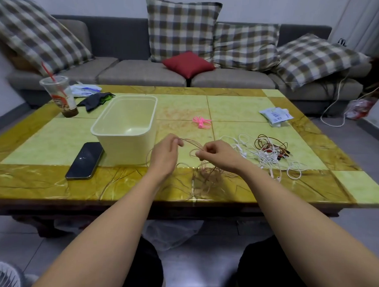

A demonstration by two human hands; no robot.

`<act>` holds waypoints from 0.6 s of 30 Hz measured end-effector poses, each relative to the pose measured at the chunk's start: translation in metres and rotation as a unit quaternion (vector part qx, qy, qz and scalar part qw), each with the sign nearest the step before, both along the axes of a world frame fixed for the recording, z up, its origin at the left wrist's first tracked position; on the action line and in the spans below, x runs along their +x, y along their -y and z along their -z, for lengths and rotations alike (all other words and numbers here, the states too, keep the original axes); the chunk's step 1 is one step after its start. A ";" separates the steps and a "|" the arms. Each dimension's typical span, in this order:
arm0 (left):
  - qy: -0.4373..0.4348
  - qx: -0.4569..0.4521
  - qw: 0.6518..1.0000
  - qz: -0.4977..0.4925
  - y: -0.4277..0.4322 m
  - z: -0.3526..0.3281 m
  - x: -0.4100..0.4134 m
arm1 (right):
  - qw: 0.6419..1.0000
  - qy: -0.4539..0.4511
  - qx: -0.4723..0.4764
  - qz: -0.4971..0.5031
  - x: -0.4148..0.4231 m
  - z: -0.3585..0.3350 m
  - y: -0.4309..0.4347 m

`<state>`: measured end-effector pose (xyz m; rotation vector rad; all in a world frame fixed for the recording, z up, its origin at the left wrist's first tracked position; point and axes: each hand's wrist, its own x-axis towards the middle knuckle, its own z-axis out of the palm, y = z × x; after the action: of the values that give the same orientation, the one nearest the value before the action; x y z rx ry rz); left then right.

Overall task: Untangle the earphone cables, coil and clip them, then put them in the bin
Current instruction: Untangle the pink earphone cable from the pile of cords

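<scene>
The left grip (165,151) and right grip (216,154) each pinch a strand of the tan earphone cable (206,176), raised over its tangle at the near edge of the desk (43,181). The cream bin (124,150) stands just left. Blue print on the packet (275,116) and red print on the cup (61,96) are too blurred to read.

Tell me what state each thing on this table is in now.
Bin: upright, empty.
Tan cable: tangled, partly lifted.
Left hand: pinches tan cable.
Right hand: pinches tan cable.
White and red cables: tangled heap, untouched.
Pink clips: lying loose, unused.
Phone: screen dark.
Cup: nearly empty, straw in.
</scene>
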<state>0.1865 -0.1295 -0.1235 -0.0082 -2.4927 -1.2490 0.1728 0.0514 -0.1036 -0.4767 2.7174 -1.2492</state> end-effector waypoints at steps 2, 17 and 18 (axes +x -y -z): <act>0.030 0.026 0.995 -0.096 0.005 0.000 -0.005 | 0.999 0.025 -0.020 0.020 0.000 0.002 -0.010; -0.019 -0.183 0.967 0.173 -0.034 0.013 -0.003 | 0.999 -0.031 -0.008 0.006 0.002 0.005 -0.013; -0.020 -0.183 0.968 0.172 -0.034 0.014 -0.004 | 1.000 -0.027 -0.006 0.003 0.002 0.005 -0.013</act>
<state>0.1826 -0.0956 -0.1373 -0.5726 -2.7267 -0.8681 0.1746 0.0644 -0.1085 -0.5103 2.7589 -1.2717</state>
